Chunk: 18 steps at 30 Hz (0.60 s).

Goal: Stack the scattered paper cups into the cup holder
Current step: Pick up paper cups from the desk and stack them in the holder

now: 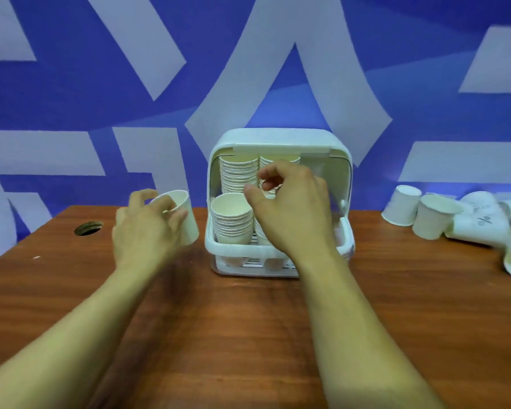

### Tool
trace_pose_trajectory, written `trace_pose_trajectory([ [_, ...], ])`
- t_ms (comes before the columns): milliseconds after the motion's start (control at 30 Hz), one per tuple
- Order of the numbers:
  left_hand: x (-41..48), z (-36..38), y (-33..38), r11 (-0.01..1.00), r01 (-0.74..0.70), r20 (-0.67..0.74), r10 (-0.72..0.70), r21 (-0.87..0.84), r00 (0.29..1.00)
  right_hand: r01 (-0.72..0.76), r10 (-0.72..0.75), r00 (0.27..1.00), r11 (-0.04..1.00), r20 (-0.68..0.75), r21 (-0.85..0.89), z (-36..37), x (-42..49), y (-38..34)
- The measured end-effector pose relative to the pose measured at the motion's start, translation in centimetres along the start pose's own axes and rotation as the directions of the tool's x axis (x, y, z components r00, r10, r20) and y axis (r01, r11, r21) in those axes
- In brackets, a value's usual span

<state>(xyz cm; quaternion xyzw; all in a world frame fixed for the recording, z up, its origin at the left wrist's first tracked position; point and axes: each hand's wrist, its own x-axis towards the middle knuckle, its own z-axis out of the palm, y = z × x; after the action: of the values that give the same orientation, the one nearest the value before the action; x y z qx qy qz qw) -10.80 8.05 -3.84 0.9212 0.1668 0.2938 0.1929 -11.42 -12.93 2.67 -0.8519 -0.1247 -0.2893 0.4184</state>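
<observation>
Though cup holder (pixel 278 137) carries stacks (pixel 232 219), loose cups (pixel 434 216) lie unstacked at three o'clock; left hand (pixel 145 231) grip holds a cup (pixel 186 214), right hand (pixel 292 214) grip indeterminate.

One cup holder (pixel 278 137) is housing four cup stacks (pixel 238 175), one mostly hidden. One single cup (pixel 185 215) is sitting in left hand (pixel 145 231). At least four loose cups (pixel 403 206) are lying right.

The cup holder (pixel 278 140) stands on the table (pixel 248 335) toward its far edge, with stacks of cups (pixel 232 215) inside. At far right lie loose cups (pixel 431 219), at far left a hole (pixel 88 228). The left hand (pixel 142 231) holds a cup (pixel 189 219) just left of the holder.
</observation>
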Motion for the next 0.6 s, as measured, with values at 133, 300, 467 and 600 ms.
trace_pose_trajectory([
  [133,-5.2,-3.1,2.4,0.979,-0.185,-0.204,0.164,-0.085,0.965,-0.010,0.010,0.999,1.000,-0.034,-0.004,-1.8,-0.1,-0.5],
  [300,-11.6,-3.6,9.2,0.847,-0.505,-0.208,0.470,-0.168,0.858,-0.017,0.013,0.998,0.998,-0.066,-0.061,-4.7,-2.4,0.7],
  [467,-16.4,0.0,16.4,0.718,-0.589,-0.056,0.616,-0.370,0.786,-0.110,0.080,0.989,0.963,-0.125,-0.248,-11.5,-5.8,7.0],
  [600,-19.3,3.4,21.6,0.629,-0.647,-0.075,0.689,-0.431,0.721,-0.342,0.269,0.912,0.915,-0.309,-0.214,-17.3,-7.5,13.5],
])
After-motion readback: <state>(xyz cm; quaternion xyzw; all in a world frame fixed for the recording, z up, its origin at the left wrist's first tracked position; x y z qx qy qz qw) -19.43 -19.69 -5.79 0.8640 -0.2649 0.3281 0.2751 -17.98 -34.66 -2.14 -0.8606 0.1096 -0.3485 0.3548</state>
